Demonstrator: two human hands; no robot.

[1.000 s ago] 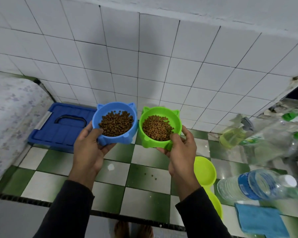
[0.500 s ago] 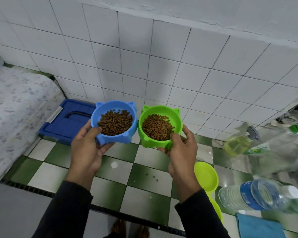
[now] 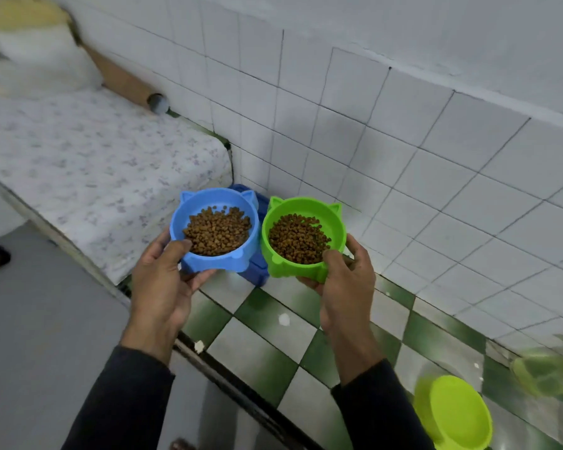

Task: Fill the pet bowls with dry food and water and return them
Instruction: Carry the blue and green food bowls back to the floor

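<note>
From where I watch, the carrying-back step is in hand: both food bowls are loaded and lifted, so by my reading the dry-food half is done and the water half is not. Nearest me, my left hand [image 3: 158,284] has its grip curled round the near rim of the blue cat-eared bowl [image 3: 216,230], thumb on the lip and fingers underneath, and my right hand [image 3: 345,284] holds the green cat-eared bowl [image 3: 303,237] the same way. The two bowls sit side by side, almost touching, held in the air above the green-and-white checkered floor [image 3: 267,323], each about half full of brown kibble [image 3: 216,232] heaped toward my side. The next move, I judge, calls for keeping both level while I lower them to wherever they belong, since a tilt toward me would spill pellets over the low rim. Right of the green bowl and closer to me, a lime-green dish [image 3: 457,414] lies on the floor. Just beyond the blue bowl, mostly hidden by it, is a blue plastic lid or case [image 3: 257,277] on the floor against the white tiled wall [image 3: 403,177], which may crowd the set-down. Left of the blue bowl runs a mattress in patterned fabric [image 3: 95,177].
</note>
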